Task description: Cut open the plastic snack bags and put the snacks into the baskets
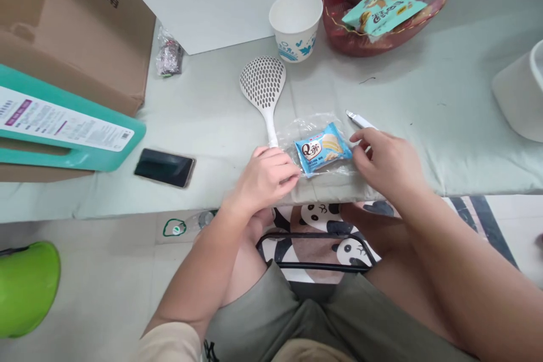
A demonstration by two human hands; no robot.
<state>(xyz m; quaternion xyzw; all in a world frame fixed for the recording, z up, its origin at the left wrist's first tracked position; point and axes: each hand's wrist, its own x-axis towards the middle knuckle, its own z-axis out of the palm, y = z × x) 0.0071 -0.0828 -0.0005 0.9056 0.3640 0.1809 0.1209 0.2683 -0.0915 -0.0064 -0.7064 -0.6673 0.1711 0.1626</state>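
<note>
A blue snack packet (323,149) lies on a clear plastic bag (311,123), which is spread flat near the table's front edge. At the bag's lower left corner, my left hand (271,174) is closed with its fingertips on the plastic, touching the packet's lower left side. My right hand (388,159) has curled fingers at the bag's right edge, beside the packet's right end; its grip is partly hidden. Beyond the left hand lies a white skimmer (263,86), its handle end next to my knuckles. A white utility knife (360,119) rests just past my right fingers.
A paper cup (296,25) and a red basket (388,45) with snacks stand at the back. A phone (165,167), a green jug (106,150) and a cardboard box (76,28) are on the left. A white container (520,93) stands at the right edge.
</note>
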